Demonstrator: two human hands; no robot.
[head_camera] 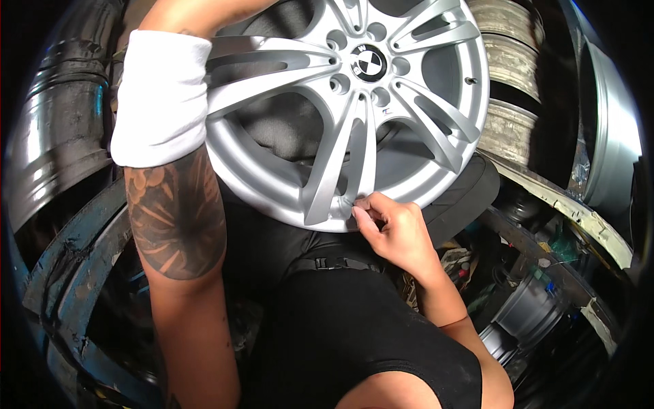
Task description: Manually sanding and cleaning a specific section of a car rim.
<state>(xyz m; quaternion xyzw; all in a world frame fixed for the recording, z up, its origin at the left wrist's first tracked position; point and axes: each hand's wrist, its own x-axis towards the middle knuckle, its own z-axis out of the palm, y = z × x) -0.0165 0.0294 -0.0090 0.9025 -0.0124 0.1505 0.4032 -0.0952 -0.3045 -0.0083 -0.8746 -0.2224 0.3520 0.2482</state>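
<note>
A silver alloy car wheel (347, 128) with double spokes and a BMW centre cap (369, 63) lies face up over my lap. My right hand (396, 230) is at its near edge, thumb and forefinger brought together beside the lower end of a spoke; whether a small thing is pinched there cannot be told. A white band (161, 97) wraps my tattooed left arm, which reaches over the wheel's left side. Past the band, only a part of the left limb shows at the top edge; its fingers are out of view. A valve stem (471, 81) shows at the right of the rim.
Stacked wheel rims (511, 66) stand at the upper right, another silver rim (610, 133) beyond them. Shiny metal barrels (71, 112) are at the left. Worn blue metal framing (84, 255) curves past my left side. Another rim (531, 309) lies low at the right among clutter.
</note>
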